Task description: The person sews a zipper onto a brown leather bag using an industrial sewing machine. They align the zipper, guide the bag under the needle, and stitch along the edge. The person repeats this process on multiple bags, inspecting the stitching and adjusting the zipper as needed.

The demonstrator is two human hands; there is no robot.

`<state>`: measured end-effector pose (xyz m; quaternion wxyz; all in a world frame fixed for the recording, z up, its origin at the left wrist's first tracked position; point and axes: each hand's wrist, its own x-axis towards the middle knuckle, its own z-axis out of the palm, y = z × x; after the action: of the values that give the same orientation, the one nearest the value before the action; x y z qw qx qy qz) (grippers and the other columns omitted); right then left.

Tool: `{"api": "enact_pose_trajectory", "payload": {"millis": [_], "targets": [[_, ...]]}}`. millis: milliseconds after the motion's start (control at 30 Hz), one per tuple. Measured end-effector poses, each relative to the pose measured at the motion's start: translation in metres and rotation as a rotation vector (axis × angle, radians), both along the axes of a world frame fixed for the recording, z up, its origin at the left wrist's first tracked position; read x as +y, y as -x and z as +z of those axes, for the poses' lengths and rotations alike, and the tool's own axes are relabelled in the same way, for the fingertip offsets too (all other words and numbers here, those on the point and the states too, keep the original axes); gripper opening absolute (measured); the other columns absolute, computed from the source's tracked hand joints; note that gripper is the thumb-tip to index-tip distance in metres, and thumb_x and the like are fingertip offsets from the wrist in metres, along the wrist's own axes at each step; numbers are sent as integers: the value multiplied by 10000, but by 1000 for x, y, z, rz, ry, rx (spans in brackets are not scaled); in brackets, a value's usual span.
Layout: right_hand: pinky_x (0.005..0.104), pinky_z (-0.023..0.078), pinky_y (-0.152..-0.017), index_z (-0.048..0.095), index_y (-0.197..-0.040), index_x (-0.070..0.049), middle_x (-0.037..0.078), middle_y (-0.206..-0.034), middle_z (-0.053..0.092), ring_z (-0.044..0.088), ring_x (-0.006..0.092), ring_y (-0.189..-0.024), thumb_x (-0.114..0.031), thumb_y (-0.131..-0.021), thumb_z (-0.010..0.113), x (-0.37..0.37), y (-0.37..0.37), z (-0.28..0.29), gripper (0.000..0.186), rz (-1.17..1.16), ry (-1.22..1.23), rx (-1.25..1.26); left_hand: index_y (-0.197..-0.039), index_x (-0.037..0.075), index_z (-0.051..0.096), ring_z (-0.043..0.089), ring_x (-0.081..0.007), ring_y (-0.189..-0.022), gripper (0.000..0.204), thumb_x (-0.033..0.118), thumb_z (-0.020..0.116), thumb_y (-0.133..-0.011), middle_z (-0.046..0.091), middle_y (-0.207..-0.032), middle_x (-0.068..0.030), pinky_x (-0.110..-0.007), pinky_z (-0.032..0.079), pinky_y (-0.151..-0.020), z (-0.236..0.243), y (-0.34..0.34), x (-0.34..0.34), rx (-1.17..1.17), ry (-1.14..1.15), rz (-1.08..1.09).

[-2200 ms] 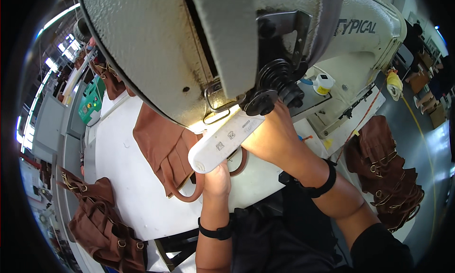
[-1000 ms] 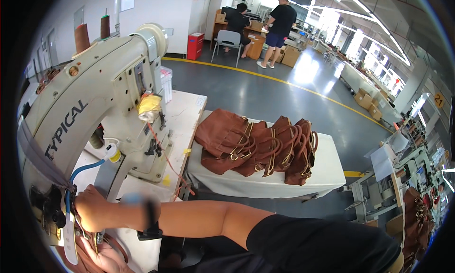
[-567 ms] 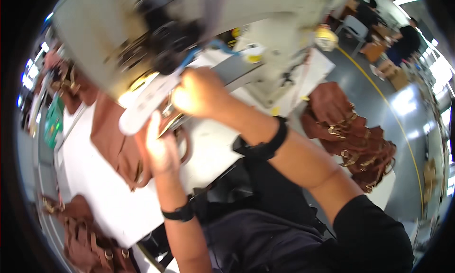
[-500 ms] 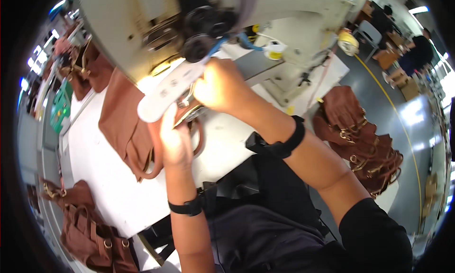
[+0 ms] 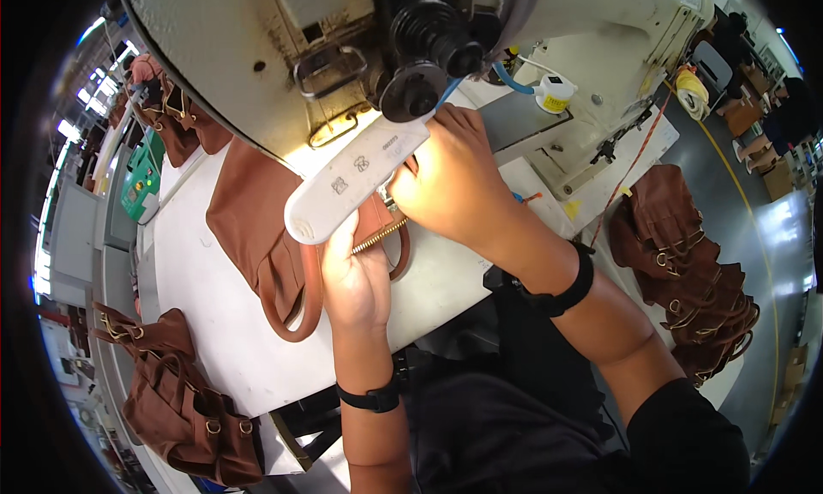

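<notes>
A brown handbag (image 5: 257,211) lies on the white table under the head of a sewing machine (image 5: 223,65). One rounded handle (image 5: 313,297) loops toward me, and a brass-toothed zip (image 5: 381,234) shows along the bag's edge. My left hand (image 5: 362,280) grips that edge beside the zip, thumb up, its other fingers partly hidden. My right hand (image 5: 459,181) is closed, knuckles up, just right of the machine's long white cover (image 5: 356,177). What its curled fingers hold is hidden. The cover also hides the stitching spot, where a lamp glows.
Brown bags are heaped at the right (image 5: 669,263), at the near left (image 5: 180,400) and at the far left (image 5: 193,125). A small white bottle (image 5: 555,91) stands on the machine bed. A green case (image 5: 141,181) sits beyond the table's left side. Other people are in the background.
The whole view has shifted, so the scene sits further right and lower. Both hands stay at the bag under the machine. The zip shows more clearly now.
</notes>
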<state>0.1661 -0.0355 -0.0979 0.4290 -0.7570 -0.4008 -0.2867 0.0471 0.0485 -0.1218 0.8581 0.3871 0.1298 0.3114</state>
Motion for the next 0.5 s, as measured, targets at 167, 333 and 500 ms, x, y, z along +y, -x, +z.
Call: {"api": "enact_pose_trajectory", "payload": {"millis": [167, 333, 500], "targets": [[439, 418, -923, 652, -999, 13, 160, -912, 655, 605, 336, -939, -122, -833, 635, -6, 5, 5, 215, 8, -32, -55, -1490, 32, 429, 472, -240, -1409, 459, 66, 528, -1044, 499, -1503, -98, -430, 347, -1211, -1, 5, 0, 0, 18, -31], [457, 437, -918, 654, -990, 13, 160, -923, 650, 603, 338, -944, -125, -834, 646, -7, 5, 2, 209, 9, -34, -60, -1491, 34, 431, 472, -232, -1410, 470, 70, 547, -1036, 503, -1501, -95, -428, 357, -1202, -3, 10, 4, 13, -12, -54], [449, 465, -873, 642, -949, 5, 156, -897, 637, 611, 333, -896, -121, -831, 651, -6, 8, 3, 173, -12, -47, -68, -1502, 38, 421, 483, -228, -1396, 489, 105, 561, -1038, 508, -1492, -92, -424, 363, -1194, -6, 11, 5, 26, -68, -56]]}}
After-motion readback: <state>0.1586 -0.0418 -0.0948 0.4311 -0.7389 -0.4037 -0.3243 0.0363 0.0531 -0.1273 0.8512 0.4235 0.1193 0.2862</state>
